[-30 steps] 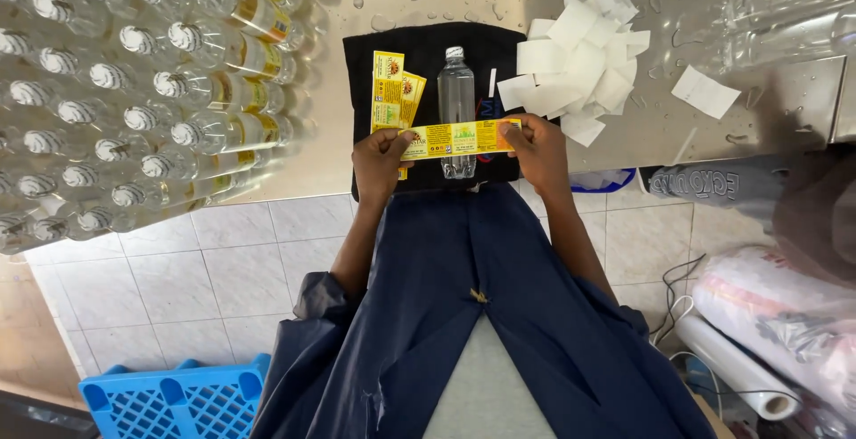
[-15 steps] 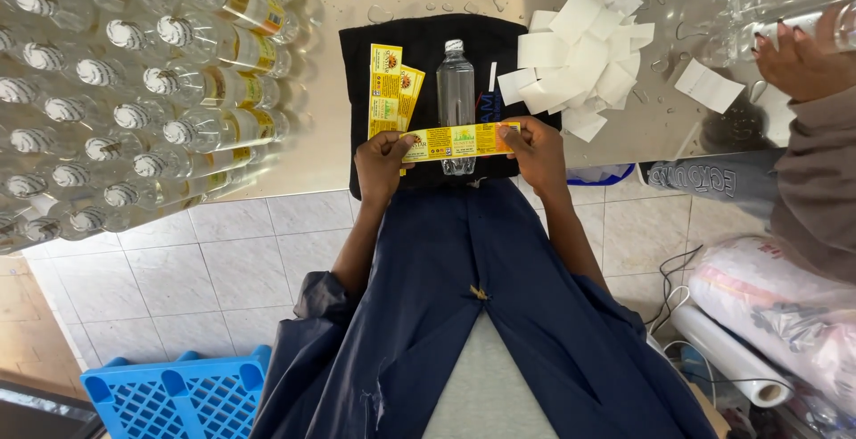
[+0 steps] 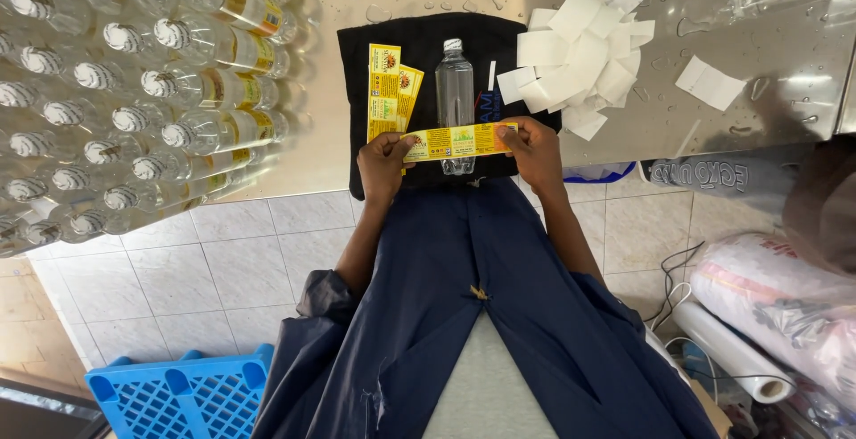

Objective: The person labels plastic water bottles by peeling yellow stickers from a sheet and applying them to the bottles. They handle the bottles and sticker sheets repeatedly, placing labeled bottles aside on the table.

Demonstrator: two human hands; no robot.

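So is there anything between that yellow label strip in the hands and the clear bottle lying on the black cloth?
Nothing visible. The left hand and right hand stretch the yellow label straight across the lower body of the clear bottle on the black cloth. Whether it touches, I cannot tell.

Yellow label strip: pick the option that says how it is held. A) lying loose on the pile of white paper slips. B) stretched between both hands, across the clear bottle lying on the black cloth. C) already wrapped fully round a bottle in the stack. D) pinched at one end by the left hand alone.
B: the left hand and right hand each pinch one end of the yellow label strip, which spans the clear bottle on the black cloth.
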